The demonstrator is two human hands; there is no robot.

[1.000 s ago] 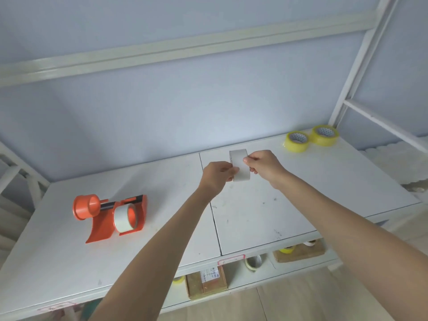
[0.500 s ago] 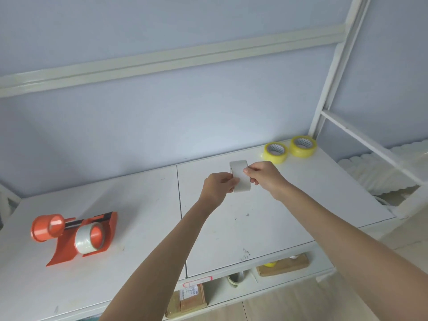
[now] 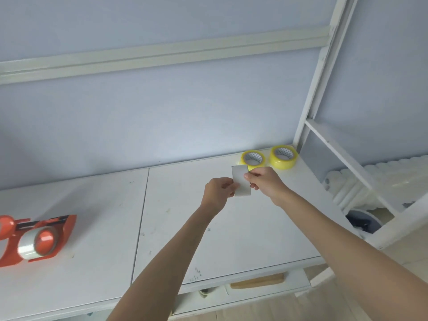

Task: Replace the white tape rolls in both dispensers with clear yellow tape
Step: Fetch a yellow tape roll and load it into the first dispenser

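A white tape roll (image 3: 240, 181), seen edge-on, is held above the white table (image 3: 231, 239) between both hands. My left hand (image 3: 218, 192) grips its left side and my right hand (image 3: 264, 184) pinches its right side. Two clear yellow tape rolls lie flat at the table's back right corner, one (image 3: 252, 158) just behind the held roll and the other (image 3: 283, 156) to its right. An orange dispenser (image 3: 44, 237) lies at the far left, with a white tape roll (image 3: 27, 245) on its hub. Part of it is cut off by the frame edge.
A white metal frame (image 3: 324, 72) rises at the table's right end, with a slanted bar beside it. A lower shelf under the table holds a brown flat object (image 3: 257, 281) and a small tape roll (image 3: 204, 293). The wall (image 3: 162, 112) runs close behind the table.
The view has swung to the right, so the orange dispenser slid toward the left edge. Both hands stay shut on the white roll, which is now closer to the yellow rolls.
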